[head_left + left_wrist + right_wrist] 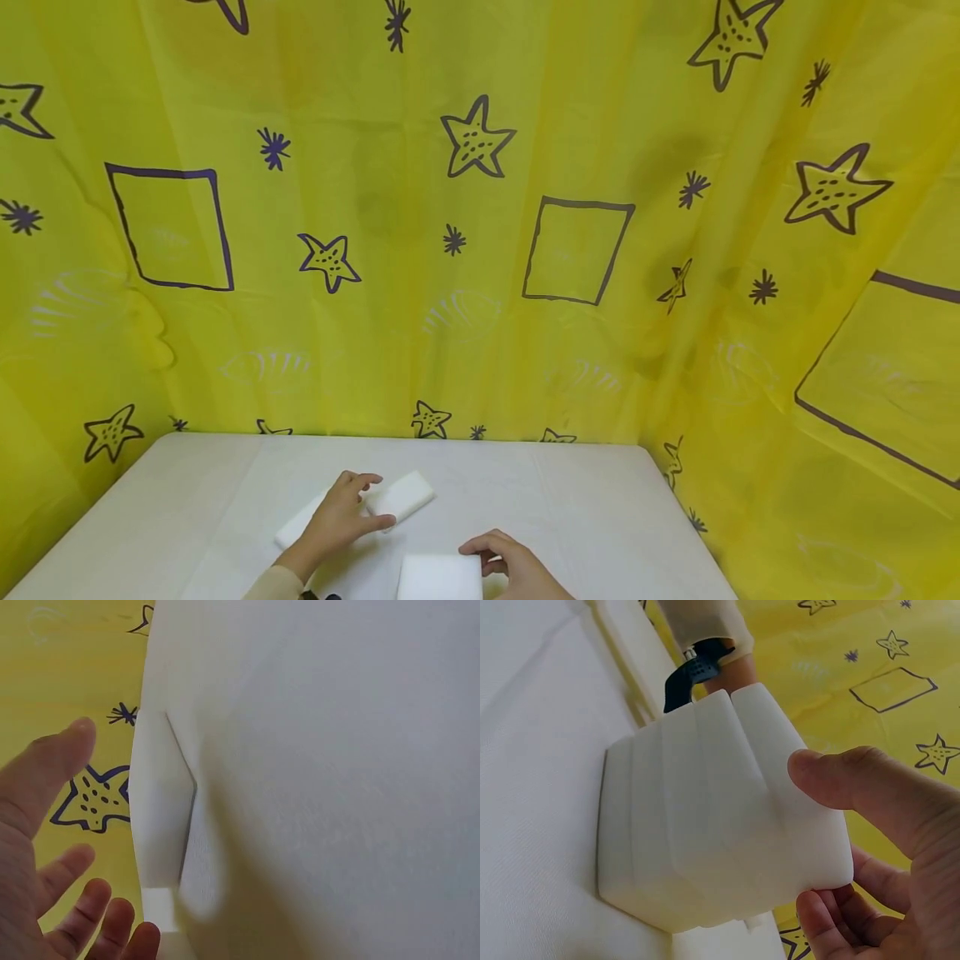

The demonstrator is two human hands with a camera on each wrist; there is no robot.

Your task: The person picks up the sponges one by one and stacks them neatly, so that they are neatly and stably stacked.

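A stack of several white sponge blocks (682,795) stands on the white table. My right hand (521,569) is at its right side. In the right wrist view its thumb and fingers pinch the top sponge block (810,825), which sits slightly askew on those below. Further left and back, my left hand (335,523) hovers with thumb and fingers spread, holding nothing. Just past its fingers lies one white sponge block (408,495). Another white block (298,523) shows partly behind that hand. The left wrist view shows the fingers apart from the sponge block (161,814).
The white table (600,492) has its far edge near a yellow curtain (397,333) printed with stars and squares. The curtain also runs along the left and right sides. A dark strap (694,675) circles the left wrist.
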